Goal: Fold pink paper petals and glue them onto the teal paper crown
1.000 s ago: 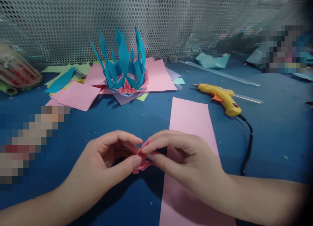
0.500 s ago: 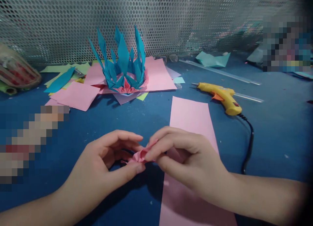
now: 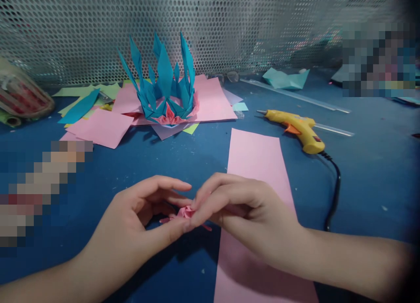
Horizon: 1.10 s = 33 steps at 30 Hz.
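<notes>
Blue tabletop [image 3: 164, 163], speckled with tiny white bits, backed by a grey perforated metal panel [image 3: 236, 32] along the far edge. Front centre: small folded pink paper piece [image 3: 186, 212] between the two hands, just above the table. Left hand [image 3: 127, 220] curled, thumb and a finger around the piece, index finger lifted off it; right hand [image 3: 252, 202] bent over, fingertips pinching it from the other side, partly hiding it. Pale pink strip [image 3: 255, 154] lies flat under the right hand and forearm, running off the bottom edge. Mid-back: spiky blue paper crown [image 3: 166, 71] with pink trim at its base, standing on pink sheets [image 3: 216, 102]; more loose paper to its left, including a blue leaf-shaped piece [image 3: 81, 106]. Right side: yellow glue gun [image 3: 293, 123] on its side, nozzle pointing left, black cord [image 3: 336, 185] trailing toward the front. Clear stick [image 3: 295, 94] behind it, creased teal paper [image 3: 286, 79] near the panel. Transparent container [image 3: 28, 91] at far left, contents reddish and unclear. Left and upper-right patches pixelated, unreadable.
</notes>
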Each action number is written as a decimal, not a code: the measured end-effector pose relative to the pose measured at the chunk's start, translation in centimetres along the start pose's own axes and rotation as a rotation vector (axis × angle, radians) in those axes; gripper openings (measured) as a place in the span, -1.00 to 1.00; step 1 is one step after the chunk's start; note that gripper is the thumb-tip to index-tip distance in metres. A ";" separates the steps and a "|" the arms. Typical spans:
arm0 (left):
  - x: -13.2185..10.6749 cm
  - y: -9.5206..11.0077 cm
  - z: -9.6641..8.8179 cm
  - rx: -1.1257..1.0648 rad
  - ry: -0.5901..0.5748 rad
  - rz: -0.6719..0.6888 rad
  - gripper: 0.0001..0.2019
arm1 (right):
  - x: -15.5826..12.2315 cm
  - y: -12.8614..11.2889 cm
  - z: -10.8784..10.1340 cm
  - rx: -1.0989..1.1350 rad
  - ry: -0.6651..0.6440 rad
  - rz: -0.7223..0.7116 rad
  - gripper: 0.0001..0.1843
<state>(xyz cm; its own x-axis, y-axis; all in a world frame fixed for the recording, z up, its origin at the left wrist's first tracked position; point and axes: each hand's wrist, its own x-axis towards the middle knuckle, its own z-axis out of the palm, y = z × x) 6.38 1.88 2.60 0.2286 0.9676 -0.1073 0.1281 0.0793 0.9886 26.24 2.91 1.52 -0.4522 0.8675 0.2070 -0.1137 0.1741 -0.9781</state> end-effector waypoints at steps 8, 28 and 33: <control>0.0 0.3 0.3 0.039 0.034 0.035 -0.79 | 0.6 0.1 0.1 0.460 0.005 0.331 -0.83; -0.3 0.0 0.1 0.148 -0.099 0.153 -0.77 | 0.6 0.2 -0.2 0.567 0.033 0.484 -0.62; -0.4 -0.1 0.0 0.173 -0.049 0.188 -0.79 | 0.3 -0.1 0.3 0.361 0.063 0.358 -0.78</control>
<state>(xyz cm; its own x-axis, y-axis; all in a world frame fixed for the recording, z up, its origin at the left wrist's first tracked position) 6.27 1.45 2.51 0.3104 0.9482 0.0676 0.2410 -0.1472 0.9593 25.88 2.99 1.71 -0.4658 0.8717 -0.1524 -0.2650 -0.3018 -0.9158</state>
